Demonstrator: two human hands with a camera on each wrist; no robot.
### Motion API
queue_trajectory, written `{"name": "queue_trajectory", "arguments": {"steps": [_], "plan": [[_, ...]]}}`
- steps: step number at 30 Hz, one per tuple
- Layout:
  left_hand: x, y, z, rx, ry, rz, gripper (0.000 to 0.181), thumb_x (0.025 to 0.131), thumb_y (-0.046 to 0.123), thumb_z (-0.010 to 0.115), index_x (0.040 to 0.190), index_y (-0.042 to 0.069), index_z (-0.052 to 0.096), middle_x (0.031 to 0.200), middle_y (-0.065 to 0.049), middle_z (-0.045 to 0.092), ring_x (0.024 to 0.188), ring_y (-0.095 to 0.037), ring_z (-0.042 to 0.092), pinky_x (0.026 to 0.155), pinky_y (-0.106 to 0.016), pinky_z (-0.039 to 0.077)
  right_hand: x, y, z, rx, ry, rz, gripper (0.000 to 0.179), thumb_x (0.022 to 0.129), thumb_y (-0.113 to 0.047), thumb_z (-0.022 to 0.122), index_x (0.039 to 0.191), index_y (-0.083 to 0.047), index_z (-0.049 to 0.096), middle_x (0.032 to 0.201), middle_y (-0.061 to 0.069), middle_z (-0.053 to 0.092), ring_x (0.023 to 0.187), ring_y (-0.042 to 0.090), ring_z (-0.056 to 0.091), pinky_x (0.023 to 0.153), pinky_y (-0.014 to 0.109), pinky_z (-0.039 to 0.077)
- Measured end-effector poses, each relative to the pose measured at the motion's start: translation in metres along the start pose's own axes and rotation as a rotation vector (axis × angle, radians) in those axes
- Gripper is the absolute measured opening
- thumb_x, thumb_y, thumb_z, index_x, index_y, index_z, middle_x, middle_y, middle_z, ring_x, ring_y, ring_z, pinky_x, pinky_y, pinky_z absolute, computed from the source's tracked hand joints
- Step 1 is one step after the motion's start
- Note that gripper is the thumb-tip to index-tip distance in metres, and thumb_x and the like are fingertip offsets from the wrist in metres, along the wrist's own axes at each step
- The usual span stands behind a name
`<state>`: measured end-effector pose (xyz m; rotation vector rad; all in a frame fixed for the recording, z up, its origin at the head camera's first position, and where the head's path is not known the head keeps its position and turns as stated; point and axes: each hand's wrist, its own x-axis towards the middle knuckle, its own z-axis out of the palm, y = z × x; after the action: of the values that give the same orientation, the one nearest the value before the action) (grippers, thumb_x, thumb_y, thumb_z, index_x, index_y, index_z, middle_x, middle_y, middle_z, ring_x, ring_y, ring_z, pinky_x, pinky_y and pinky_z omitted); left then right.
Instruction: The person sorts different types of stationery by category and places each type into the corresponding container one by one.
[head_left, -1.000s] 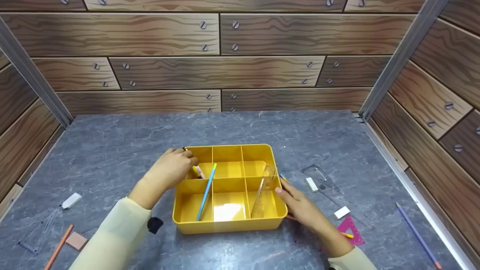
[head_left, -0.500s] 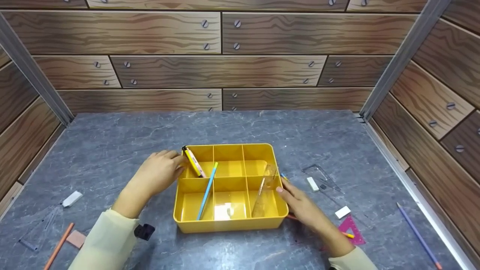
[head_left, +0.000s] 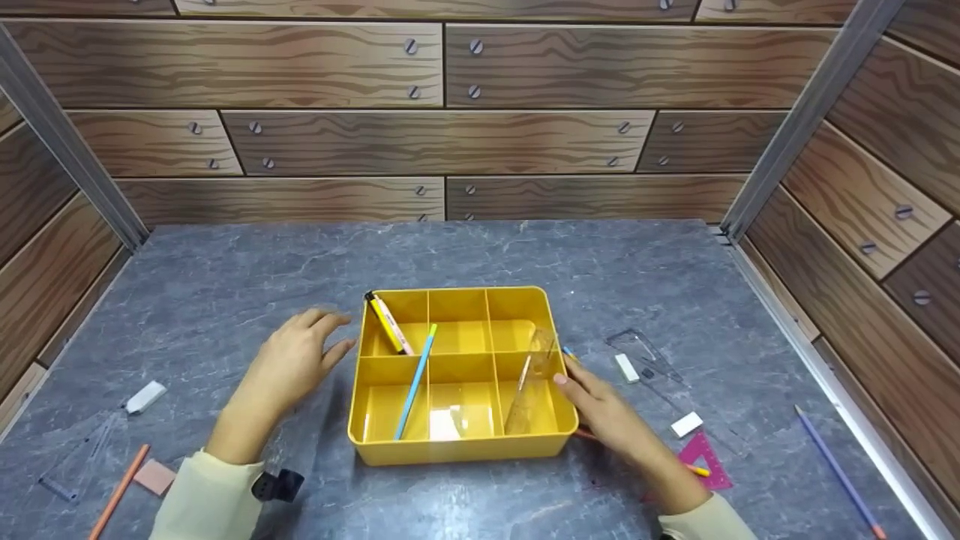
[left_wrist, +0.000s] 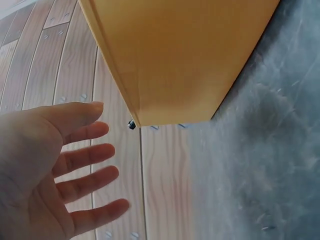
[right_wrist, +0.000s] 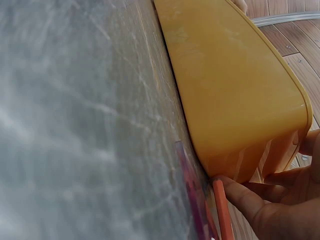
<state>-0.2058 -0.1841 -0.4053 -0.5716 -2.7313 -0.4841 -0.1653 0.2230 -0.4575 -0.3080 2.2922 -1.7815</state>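
Note:
A yellow six-compartment organizer tray (head_left: 465, 450) stands mid-table. My left hand (head_left: 289, 360) is apart from its left side, fingers spread and empty, as the left wrist view also shows. A yellow marker with black ends (head_left: 384, 321) and a pale pink pen (head_left: 394, 327) lean in the back left compartment. Across the front left compartment slants a blue pencil (head_left: 415, 386), its green tip over the divider. A clear ruler (head_left: 527, 390) leans in the front right one. My right hand (head_left: 604, 412) rests against the tray's right wall, thumb by the rim; in the right wrist view a fingertip meets an orange pencil (right_wrist: 223, 210).
To the right lie white erasers (head_left: 686, 424), a pink set square (head_left: 705, 461), a clear set square (head_left: 641, 352) and a purple pencil (head_left: 836, 469). A white eraser (head_left: 145, 397), an orange pencil (head_left: 120, 491) and a pink eraser (head_left: 154, 477) lie at left.
My left hand lets go of the marker and pen in the back left compartment and draws back to the left, fingers opening. The right hand stays at the tray's side.

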Motion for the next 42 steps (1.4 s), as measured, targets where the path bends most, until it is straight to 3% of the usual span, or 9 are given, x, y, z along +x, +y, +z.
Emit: {"name": "queue_trajectory", "arguments": {"steps": [8, 12, 17, 21, 24, 28, 33, 42], "plan": [[-0.011, 0.0, 0.021, -0.171, -0.074, -0.22, 0.051, 0.098, 0.037, 0.06, 0.134, 0.002, 0.057, 0.131, -0.02, 0.057, 0.115, -0.041, 0.057, 0.098, -0.061, 0.043, 0.001, 0.002, 0.002, -0.013, 0.024, 0.01, 0.061, 0.104, -0.029, 0.048, 0.153, -0.001, 0.026, 0.155, 0.025, 0.026, 0.123, 0.035, 0.051, 0.101, 0.044, 0.044], [-0.014, 0.0, 0.031, -0.371, -0.116, -0.314, 0.062, 0.098, 0.043, 0.057, 0.143, 0.001, 0.048, 0.138, -0.021, 0.052, 0.114, -0.038, 0.059, 0.098, -0.056, 0.045, 0.001, 0.004, 0.003, -0.007, 0.03, 0.024, 0.061, 0.104, -0.029, 0.049, 0.153, -0.001, 0.027, 0.155, 0.024, 0.024, 0.122, 0.035, 0.051, 0.1, 0.044, 0.045], [-0.015, 0.002, 0.04, -0.632, -0.167, -0.4, 0.067, 0.099, 0.036, 0.058, 0.151, 0.001, 0.033, 0.147, -0.021, 0.043, 0.12, -0.039, 0.055, 0.092, -0.046, 0.052, 0.0, 0.003, 0.003, -0.002, 0.033, 0.026, 0.061, 0.104, -0.029, 0.049, 0.153, -0.001, 0.027, 0.155, 0.024, 0.025, 0.123, 0.035, 0.051, 0.1, 0.044, 0.045], [-0.018, 0.004, 0.047, -0.828, -0.167, -0.474, 0.064, 0.1, 0.03, 0.058, 0.153, 0.005, 0.032, 0.149, -0.023, 0.04, 0.123, -0.037, 0.053, 0.09, -0.04, 0.054, 0.001, 0.001, 0.003, -0.001, 0.016, 0.03, 0.062, 0.104, -0.029, 0.05, 0.154, -0.002, 0.026, 0.153, 0.027, 0.027, 0.122, 0.037, 0.052, 0.1, 0.045, 0.046], [-0.022, 0.004, 0.053, -0.964, -0.146, -0.519, 0.061, 0.101, 0.028, 0.057, 0.152, 0.006, 0.034, 0.148, -0.024, 0.04, 0.122, -0.034, 0.054, 0.095, -0.04, 0.052, 0.001, 0.001, 0.002, -0.045, 0.012, 0.025, 0.063, 0.103, -0.031, 0.051, 0.153, -0.002, 0.027, 0.153, 0.026, 0.029, 0.128, 0.037, 0.047, 0.106, 0.046, 0.039], [-0.024, 0.004, 0.061, -1.122, -0.121, -0.537, 0.059, 0.101, 0.024, 0.056, 0.152, 0.004, 0.034, 0.15, -0.022, 0.038, 0.122, -0.031, 0.053, 0.1, -0.041, 0.047, 0.002, -0.001, -0.002, -0.062, 0.0, 0.017, 0.062, 0.103, -0.031, 0.05, 0.152, 0.001, 0.028, 0.151, 0.026, 0.033, 0.131, 0.036, 0.044, 0.109, 0.046, 0.034], [-0.025, 0.004, 0.066, -1.251, -0.112, -0.547, 0.06, 0.101, 0.023, 0.057, 0.152, 0.002, 0.032, 0.151, -0.023, 0.036, 0.123, -0.032, 0.053, 0.101, -0.042, 0.047, 0.002, -0.004, -0.011, 0.02, 0.0, 0.036, 0.061, 0.105, -0.031, 0.047, 0.152, 0.003, 0.027, 0.145, 0.032, 0.038, 0.115, 0.042, 0.058, 0.097, 0.046, 0.048], [-0.024, 0.003, 0.068, -1.374, -0.113, -0.521, 0.066, 0.096, 0.011, 0.059, 0.153, 0.0, 0.027, 0.154, -0.023, 0.03, 0.134, -0.032, 0.04, 0.108, -0.042, 0.039, 0.001, -0.015, -0.038, -0.189, 0.155, -0.014, 0.057, 0.101, -0.032, 0.056, 0.147, -0.001, 0.041, 0.144, 0.022, 0.046, 0.125, 0.034, 0.051, 0.095, 0.039, 0.051]]}}
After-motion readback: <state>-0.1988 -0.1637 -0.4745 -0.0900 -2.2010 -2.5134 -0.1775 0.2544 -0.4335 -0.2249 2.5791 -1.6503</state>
